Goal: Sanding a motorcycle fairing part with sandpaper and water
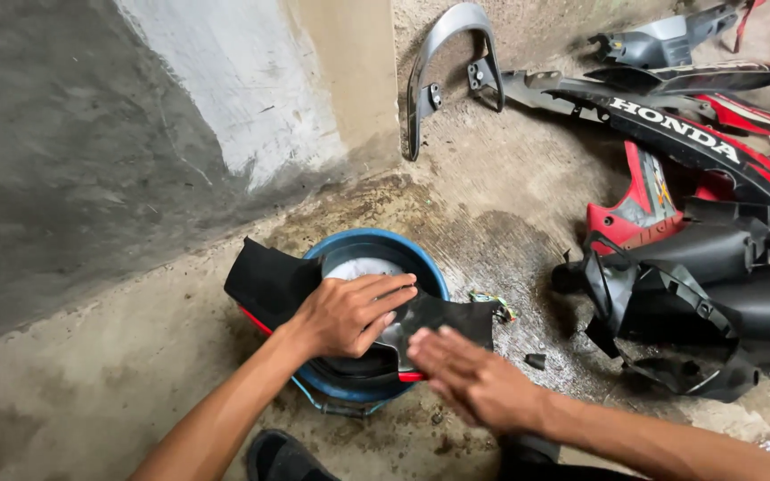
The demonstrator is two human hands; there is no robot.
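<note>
Our left hand [347,313] lies flat and open on the black plastic motorbike cover with a red edge [358,325], pressing it down, fingers spread, not gripping. Our right hand [470,379] is open too, palm down, blurred, just at the near right end of the same cover; we cannot tell if it touches. The cover rests across the round blue plastic bucket [421,263], with something pale and wet inside it. The bucket stands on the stained concrete floor [510,205], next to the grey wall [91,134]. To do this well, we think the left hand should hold the cover steady so it does not slip off the rim. Well apart, to the right, lie more black and red motorbike panels [697,267] and a grey metal grab rail [443,62].
</note>
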